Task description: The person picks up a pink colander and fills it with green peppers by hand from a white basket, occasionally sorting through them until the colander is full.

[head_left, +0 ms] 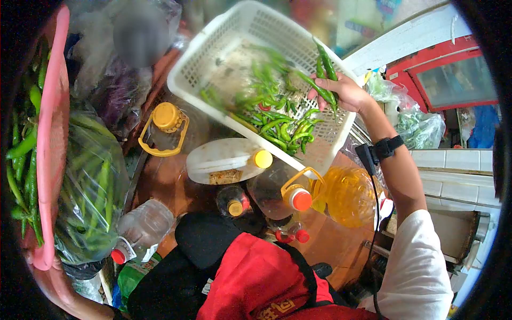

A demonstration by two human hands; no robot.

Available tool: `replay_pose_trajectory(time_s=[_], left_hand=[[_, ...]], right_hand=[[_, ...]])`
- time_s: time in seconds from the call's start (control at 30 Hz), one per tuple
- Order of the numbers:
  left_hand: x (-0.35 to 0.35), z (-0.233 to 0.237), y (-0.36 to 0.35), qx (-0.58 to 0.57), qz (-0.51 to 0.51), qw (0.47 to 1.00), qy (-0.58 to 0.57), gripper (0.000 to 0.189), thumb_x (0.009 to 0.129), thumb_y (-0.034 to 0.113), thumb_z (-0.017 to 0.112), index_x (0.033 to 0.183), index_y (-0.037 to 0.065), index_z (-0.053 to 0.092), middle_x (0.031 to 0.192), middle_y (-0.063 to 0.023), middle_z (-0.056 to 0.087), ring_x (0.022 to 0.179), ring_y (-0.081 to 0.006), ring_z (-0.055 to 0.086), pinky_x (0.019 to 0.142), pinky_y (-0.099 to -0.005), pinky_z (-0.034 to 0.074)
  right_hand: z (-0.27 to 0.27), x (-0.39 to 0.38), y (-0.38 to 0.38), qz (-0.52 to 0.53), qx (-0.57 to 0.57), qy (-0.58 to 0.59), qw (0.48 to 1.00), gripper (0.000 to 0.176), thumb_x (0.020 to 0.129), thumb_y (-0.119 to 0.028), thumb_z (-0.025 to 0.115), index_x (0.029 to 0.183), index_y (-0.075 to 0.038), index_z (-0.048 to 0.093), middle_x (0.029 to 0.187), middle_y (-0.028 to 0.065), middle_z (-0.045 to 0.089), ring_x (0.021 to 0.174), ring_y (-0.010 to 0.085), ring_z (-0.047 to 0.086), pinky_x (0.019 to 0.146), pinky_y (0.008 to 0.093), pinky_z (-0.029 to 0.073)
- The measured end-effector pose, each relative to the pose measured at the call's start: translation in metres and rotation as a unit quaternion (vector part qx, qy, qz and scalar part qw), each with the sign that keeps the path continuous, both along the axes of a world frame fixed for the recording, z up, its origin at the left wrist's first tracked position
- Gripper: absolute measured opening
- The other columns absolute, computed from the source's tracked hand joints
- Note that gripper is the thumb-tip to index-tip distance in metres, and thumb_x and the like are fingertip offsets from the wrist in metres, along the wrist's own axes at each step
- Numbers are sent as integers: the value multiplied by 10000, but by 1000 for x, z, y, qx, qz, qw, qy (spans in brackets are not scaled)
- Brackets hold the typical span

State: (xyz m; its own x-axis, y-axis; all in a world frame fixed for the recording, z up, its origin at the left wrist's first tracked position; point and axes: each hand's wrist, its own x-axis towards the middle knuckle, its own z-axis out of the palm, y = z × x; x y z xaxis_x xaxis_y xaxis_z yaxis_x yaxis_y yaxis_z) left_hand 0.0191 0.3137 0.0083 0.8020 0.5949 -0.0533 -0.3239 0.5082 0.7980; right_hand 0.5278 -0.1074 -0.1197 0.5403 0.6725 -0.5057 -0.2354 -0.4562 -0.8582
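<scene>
The right hand (346, 93) had its grip clamped on a small bunch of long green chillies (325, 74). The fingers were wrapped round their lower ends, so the tips stood up clear of the palm. It held them right at the far rim of the white basket (194, 64), just above the loose chillies (272, 120) piled inside.

The basket sat tilted, its near edge propped on the bottles below, which probably explained why the loose chillies had gathered toward the lower side. A black strap (385, 148) with a cable ran round that wrist.

Under the basket, a flat white container (221, 160), a jug with a yellow handle (165, 120), an orange-capped bottle (300, 198) and a jug of golden oil (349, 194) crowded the reddish worktop (170, 186).

Further left lay a clear bag of green pods (90, 197), and beside it a pink basket (53, 133) of more chillies was raised on edge. The left forearm (58, 296) showed beneath it, likely supporting it. That hand was hidden, so its grip could not be told.
</scene>
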Motion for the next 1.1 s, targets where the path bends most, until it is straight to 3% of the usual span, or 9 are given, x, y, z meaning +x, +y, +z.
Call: replay_pose_trajectory(time_s=[0.13, 0.2, 0.3, 0.4, 0.47, 0.83, 0.93, 1.0, 1.1], left_hand=[[-8, -4, 3, 146, 212, 953, 162, 448, 870, 37, 321, 1289, -51, 191, 1328, -219, 248, 1147, -303, 360, 925, -476, 363], [-16, 0, 12, -4, 65, 996, 54, 442, 878, 35, 305, 1296, -44, 184, 1337, -212, 236, 1151, -299, 354, 931, -471, 355], [-21, -6, 13, 61, 18, 998, 11, 457, 886, 49, 300, 1315, -27, 159, 1354, -195, 210, 1158, -287, 346, 947, -481, 322], [-13, -10, 19, 78, -102, 992, 8, 462, 902, 209, 284, 1315, 17, 203, 1366, -127, 241, 1272, -238, 195, 1002, -514, 189], [-6, -12, 15, 77, -116, 990, 0, 468, 902, 221, 285, 1316, 19, 203, 1367, -125, 241, 1272, -237, 198, 1003, -507, 189], [15, -7, -2, 102, -177, 979, -19, 503, 902, 290, 291, 1322, 28, 202, 1372, -114, 239, 1268, -229, 216, 1011, -467, 190], [20, -5, -4, 116, -197, 973, -30, 509, 902, 302, 292, 1323, 30, 202, 1373, -112, 239, 1268, -228, 219, 1012, -459, 190], [15, -2, -3, 238, -27, 958, 157, 478, 906, 238, 278, 1324, 22, 195, 1374, -123, 223, 1243, -241, 246, 987, -470, 225], [19, 2, -8, 386, 228, 797, 405, 439, 913, 143, 258, 1326, 11, 185, 1376, -140, 199, 1207, -260, 286, 949, -485, 277]], right_hand=[[4, -7, 1, -24, 48, 89, 995, 369, 855, -176, 501, 1147, -3, 357, 827, 148, 590, 576, 188, 566, 553, 303, 483], [3, -8, 1, -31, 56, 124, 990, 380, 852, -174, 504, 1159, -13, 349, 845, 160, 589, 578, 199, 570, 553, 314, 486], [-4, -8, 3, -22, 64, 149, 986, 407, 844, -124, 491, 1209, -43, 329, 907, 187, 580, 684, 200, 588, 581, 317, 487], [-31, 6, 0, 1, -39, -22, 999, 435, 809, -98, 492, 1214, -17, 356, 955, 217, 565, 825, 236, 579, 662, 356, 479], [-47, 16, -6, 228, -224, -398, 860, 450, 762, -108, 502, 1188, -2, 404, 960, 225, 560, 922, 285, 545, 747, 385, 451], [-118, -38, -28, 514, -355, -487, 610, 302, 674, -238, 602, 901, -46, 552, 854, 108, 587, 774, 275, 596, 675, 387, 481], [-103, -44, -21, 457, -396, -513, 609, 206, 696, -179, 539, 849, -46, 578, 780, 139, 611, 747, 283, 609, 640, 394, 486], [-93, -23, -14, 385, -394, -516, 656, 237, 706, -192, 538, 887, -41, 553, 781, 153, 601, 742, 308, 596, 649, 405, 476], [-69, 11, -9, 243, -317, -502, 767, 310, 719, -243, 569, 932, -22, 529, 826, 202, 581, 801, 357, 568, 691, 428, 452]])
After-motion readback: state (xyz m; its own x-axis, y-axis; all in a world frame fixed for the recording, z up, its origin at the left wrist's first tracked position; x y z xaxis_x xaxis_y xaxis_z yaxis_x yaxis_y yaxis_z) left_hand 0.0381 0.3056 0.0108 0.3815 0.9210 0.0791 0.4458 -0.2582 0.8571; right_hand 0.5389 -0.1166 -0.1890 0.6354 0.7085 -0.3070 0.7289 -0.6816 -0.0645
